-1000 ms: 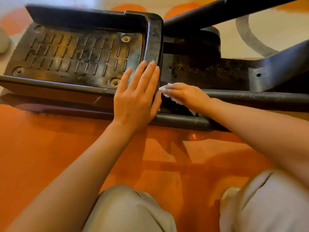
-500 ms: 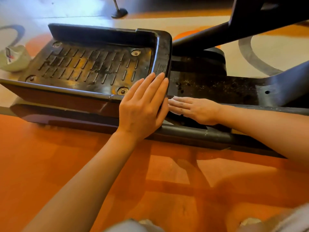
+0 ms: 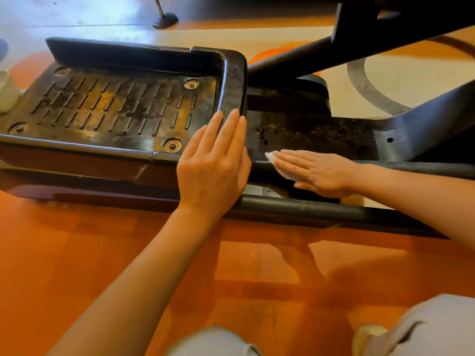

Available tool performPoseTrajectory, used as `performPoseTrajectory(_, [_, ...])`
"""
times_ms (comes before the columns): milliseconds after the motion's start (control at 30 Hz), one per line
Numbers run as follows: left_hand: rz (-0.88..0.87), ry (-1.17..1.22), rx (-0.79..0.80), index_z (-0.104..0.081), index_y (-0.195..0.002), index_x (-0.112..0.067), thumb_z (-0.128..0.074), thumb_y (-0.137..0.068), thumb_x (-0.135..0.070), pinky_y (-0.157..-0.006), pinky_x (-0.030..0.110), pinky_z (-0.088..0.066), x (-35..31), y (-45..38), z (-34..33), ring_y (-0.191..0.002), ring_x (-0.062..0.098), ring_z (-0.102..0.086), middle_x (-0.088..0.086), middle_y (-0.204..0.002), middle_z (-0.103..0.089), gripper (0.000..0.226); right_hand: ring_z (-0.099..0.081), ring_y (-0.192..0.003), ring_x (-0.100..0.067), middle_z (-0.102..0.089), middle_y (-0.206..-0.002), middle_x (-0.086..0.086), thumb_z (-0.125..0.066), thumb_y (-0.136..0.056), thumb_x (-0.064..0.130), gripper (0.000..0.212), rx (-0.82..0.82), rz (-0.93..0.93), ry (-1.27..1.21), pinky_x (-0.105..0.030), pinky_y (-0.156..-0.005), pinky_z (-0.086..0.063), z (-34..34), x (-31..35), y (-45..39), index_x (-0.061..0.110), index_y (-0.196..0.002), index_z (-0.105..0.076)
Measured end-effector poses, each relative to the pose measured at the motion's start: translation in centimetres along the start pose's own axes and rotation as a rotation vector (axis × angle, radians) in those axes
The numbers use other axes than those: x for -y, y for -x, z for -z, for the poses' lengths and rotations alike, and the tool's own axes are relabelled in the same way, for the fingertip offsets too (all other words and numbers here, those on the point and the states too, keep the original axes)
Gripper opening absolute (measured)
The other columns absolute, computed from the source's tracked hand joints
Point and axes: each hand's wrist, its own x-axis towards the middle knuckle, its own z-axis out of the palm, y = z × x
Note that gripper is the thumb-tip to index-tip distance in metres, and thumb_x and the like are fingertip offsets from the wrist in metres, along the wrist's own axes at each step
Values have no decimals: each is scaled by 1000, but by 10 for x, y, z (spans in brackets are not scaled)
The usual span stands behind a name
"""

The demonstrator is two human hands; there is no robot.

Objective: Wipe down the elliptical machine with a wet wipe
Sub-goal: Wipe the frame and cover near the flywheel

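The elliptical's black foot pedal fills the upper left, its ribbed tread dusty and rust-stained. My left hand lies flat with fingers together against the pedal's right end wall. Right of it, my right hand presses a white wet wipe flat on the black pedal arm, which is speckled with grit. Only the wipe's edge shows beyond my fingertips and under my palm.
Black frame rails run along the orange floor below my hands. A sloping black bar crosses the upper right. A pale object sits at the left edge and a stand foot at the top. My knees are at the bottom.
My right hand flattened and slid right along the pedal arm with the wipe under it. The left hand stayed on the pedal's end. The camera view tilted upward.
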Motion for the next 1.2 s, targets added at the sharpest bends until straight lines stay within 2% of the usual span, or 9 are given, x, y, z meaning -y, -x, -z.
performPoseTrajectory(133, [14, -11, -101, -67, -123, -7, -56, -96, -20, -96, 37, -49, -4, 1, -7, -117, 26, -63, 9, -126, -66, 32, 11, -143, 4, 15, -155, 23, -21, -102, 46, 57, 78, -150, -176, -31, -121, -13, 2, -36, 69, 43, -147, 13])
performPoseTrajectory(400, [-24, -44, -71, -70, -119, -10, -56, -96, -21, -91, 39, -51, -1, -2, -3, -115, 28, -63, 10, -126, -66, 30, 20, -145, -15, 18, -159, 7, -36, -97, 11, 73, -97, 44, 132, -35, -117, 10, -18, -1, -3, 27, -153, 7])
performPoseTrajectory(567, [22, -49, 195, -55, -135, -5, -52, -96, -24, -111, 49, -36, -18, -3, 10, -132, 32, -48, 16, -142, -53, 44, 16, -146, -9, 16, -160, 8, -50, -93, 4, 88, -93, 108, 140, -35, -118, 2, -20, -21, 28, 29, -153, 9])
performPoseTrajectory(633, [-26, -64, 274, -51, -139, -3, -52, -95, -25, -116, 51, -29, -33, -8, 10, -136, 34, -43, 18, -146, -48, 49, 10, -147, -6, 9, -161, 9, -42, -101, 18, 72, -82, 60, 61, -32, -120, -3, -14, -29, 48, 31, -154, 5])
performPoseTrajectory(767, [-56, -2, 442, -45, -143, -3, -54, -94, -29, -118, 46, -26, -70, -28, -18, -139, 34, -39, 19, -149, -43, 57, -27, -144, -16, -32, -154, 2, -29, -103, 33, 45, -202, 69, -16, -42, -114, -32, -2, -39, 69, 20, -145, -38])
performPoseTrajectory(900, [-108, 62, 821, -5, -156, -9, -31, -105, -40, -123, 39, -5, -85, -40, -70, -151, 25, -1, 11, -164, -2, 65, -4, -148, -12, -5, -161, 5, -56, -92, 7, 80, -150, 58, -31, -30, -117, -12, -14, -35, 58, 26, -154, -9])
performPoseTrajectory(967, [-104, 107, 949, 3, -156, -11, -24, -106, -42, -123, 37, 0, -83, -40, -91, -151, 22, 7, 7, -164, 5, 64, 0, -147, -13, 2, -160, 5, -59, -89, 2, 91, -142, 23, -19, -28, -115, -11, -15, -31, 49, 27, -153, 0])
performPoseTrajectory(1100, [44, 343, 1092, 4, -156, -14, -23, -105, -44, -121, 35, 2, -73, -31, -108, -150, 17, 11, 2, -164, 8, 65, 1, -146, -12, 1, -161, 2, -54, -92, 5, 84, -110, -39, -37, -27, -116, -7, -15, -33, 63, 23, -153, 1])
performPoseTrajectory(1200, [6, 404, 1143, 7, -155, -17, -24, -105, -44, -120, 33, 3, -74, -30, -111, -149, 15, 13, 0, -164, 11, 65, 9, -141, 0, 7, -160, 11, -36, -100, 14, 69, -77, -141, -130, -18, -114, 1, -12, -52, 105, 31, -152, 6])
